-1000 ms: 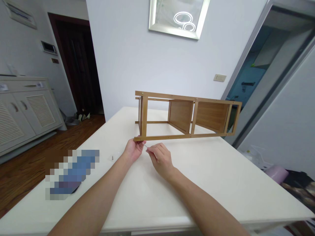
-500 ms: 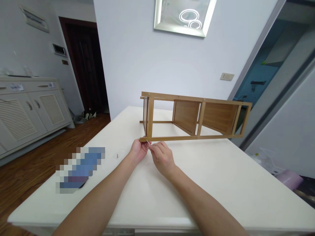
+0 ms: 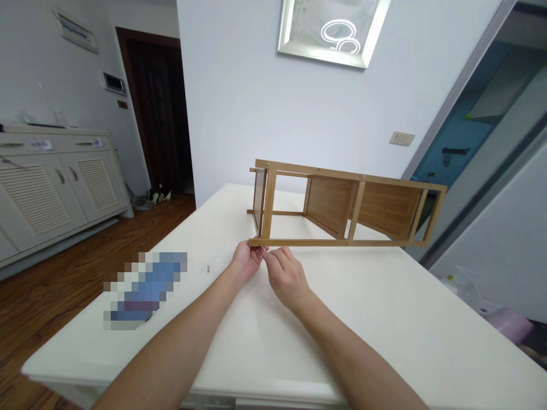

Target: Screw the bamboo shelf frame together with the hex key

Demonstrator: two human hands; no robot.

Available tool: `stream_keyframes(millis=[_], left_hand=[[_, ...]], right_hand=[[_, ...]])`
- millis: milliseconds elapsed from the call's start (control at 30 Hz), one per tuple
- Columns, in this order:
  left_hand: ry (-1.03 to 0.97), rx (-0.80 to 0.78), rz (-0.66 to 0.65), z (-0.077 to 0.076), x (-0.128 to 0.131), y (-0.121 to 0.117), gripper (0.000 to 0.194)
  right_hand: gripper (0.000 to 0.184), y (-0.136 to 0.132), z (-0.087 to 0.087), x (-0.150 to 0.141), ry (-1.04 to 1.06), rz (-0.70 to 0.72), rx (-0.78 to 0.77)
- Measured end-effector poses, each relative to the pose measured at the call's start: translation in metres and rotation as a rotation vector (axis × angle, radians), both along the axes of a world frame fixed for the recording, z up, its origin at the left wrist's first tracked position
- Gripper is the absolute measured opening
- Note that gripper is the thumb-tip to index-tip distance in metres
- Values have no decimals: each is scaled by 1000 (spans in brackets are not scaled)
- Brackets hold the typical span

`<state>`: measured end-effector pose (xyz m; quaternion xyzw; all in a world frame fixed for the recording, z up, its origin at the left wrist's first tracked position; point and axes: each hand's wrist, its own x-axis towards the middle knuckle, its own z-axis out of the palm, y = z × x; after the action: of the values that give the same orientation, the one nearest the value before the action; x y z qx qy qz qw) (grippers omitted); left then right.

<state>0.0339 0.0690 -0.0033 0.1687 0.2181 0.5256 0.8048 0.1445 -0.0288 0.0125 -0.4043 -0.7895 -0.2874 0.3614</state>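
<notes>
Across the white tabletop (image 3: 384,296), the wooden rack (image 3: 316,242) lies on its side, stretching rightward from the left hand (image 3: 245,261) clasping its near-left corner, while the right hand (image 3: 287,274) pinches a thin rod (image 3: 262,247) just beside.

No legible text, labels, brands, numbers or signs on anything in view.

Before me, the white table (image 3: 367,319) bears a wooden shelf frame (image 3: 354,242) on its side, a small screw (image 3: 208,269) and a pixelated blue item (image 3: 154,285).
</notes>
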Motion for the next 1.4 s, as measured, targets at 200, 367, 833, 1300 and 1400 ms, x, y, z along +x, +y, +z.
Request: stream_keyframes(millis=[200, 367, 833, 1300, 1400], left_hand=[[1, -16, 12, 2, 1, -2, 21], [7, -15, 1, 5, 1, -6, 23], [36, 21, -76, 2, 7, -11, 23], [52, 25, -66, 2, 6, -11, 17], [57, 22, -71, 1, 6, -11, 17]], right_hand=[[20, -3, 4, 1, -32, -35, 13], [14, -2, 5, -1, 25, -52, 12], [10, -4, 4, -6, 534, 131, -281], [14, -2, 1, -1, 533, 182, -267], [15, -2, 2, 0, 538, 194, -267]])
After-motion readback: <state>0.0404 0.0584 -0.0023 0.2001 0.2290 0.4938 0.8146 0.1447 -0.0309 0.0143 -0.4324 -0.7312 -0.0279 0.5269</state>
